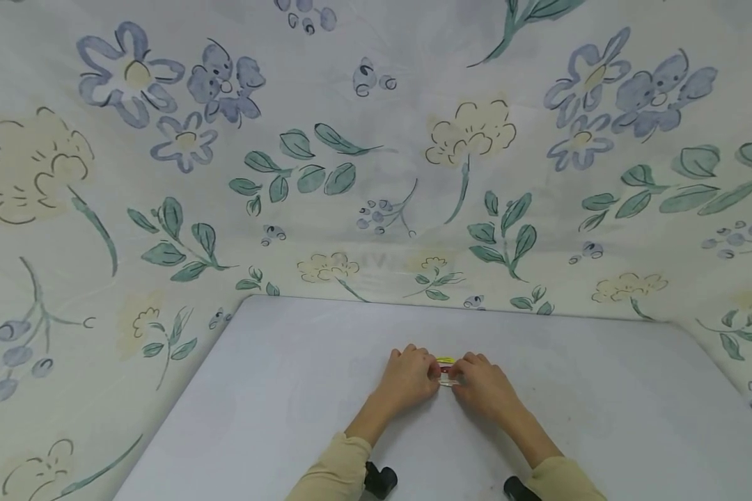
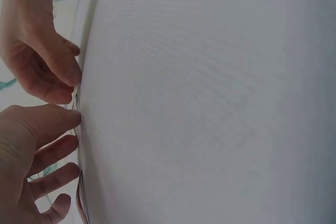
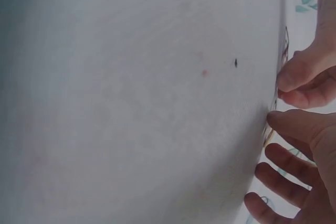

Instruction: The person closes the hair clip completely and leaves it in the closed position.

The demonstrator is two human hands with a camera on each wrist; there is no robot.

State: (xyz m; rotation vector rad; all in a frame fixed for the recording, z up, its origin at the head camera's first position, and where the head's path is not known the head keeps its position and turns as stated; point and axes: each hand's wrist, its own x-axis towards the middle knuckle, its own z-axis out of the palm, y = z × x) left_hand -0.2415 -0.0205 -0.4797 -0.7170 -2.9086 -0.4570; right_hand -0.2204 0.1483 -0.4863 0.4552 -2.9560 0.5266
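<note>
A small, thin, flat item (image 1: 445,367) in yellow, dark red and white lies on the white table between both hands in the head view; its kind cannot be told. My left hand (image 1: 409,376) pinches its left side, thumb and fingertips down at the tabletop. On the other side, my right hand (image 1: 484,384) pinches the right part with bent fingers. The hands almost meet and cover much of it. Edge-on in the left wrist view, thin brownish edges (image 2: 80,203) show below the left hand's fingers (image 2: 58,148).
The white table (image 1: 276,390) spreads out around both hands. Cloth with a flower pattern (image 1: 376,160) hangs behind it and at the sides. Black devices (image 1: 381,480) are strapped by the sleeves. A small dark speck (image 3: 235,62) marks the tabletop.
</note>
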